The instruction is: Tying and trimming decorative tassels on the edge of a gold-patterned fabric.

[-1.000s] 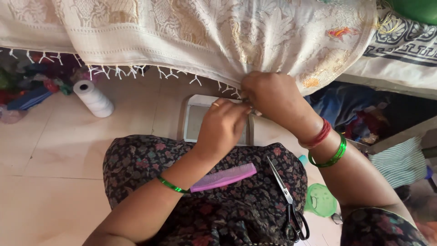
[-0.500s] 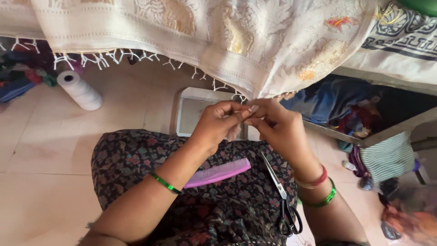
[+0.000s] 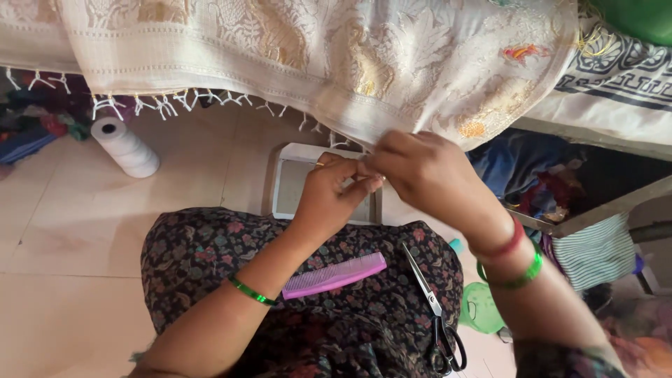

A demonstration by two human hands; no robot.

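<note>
At the cloth's fringed edge, left hand and right hand, fingers pinched on threads.

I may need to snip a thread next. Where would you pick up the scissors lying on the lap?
Probably by the black loop handles of the steel scissors, coming from the right hand's side: handles lie nearest the body, closed blades point away towards the cream fringed cloth.

pink comb | scissors | white thread spool | white tray
</note>
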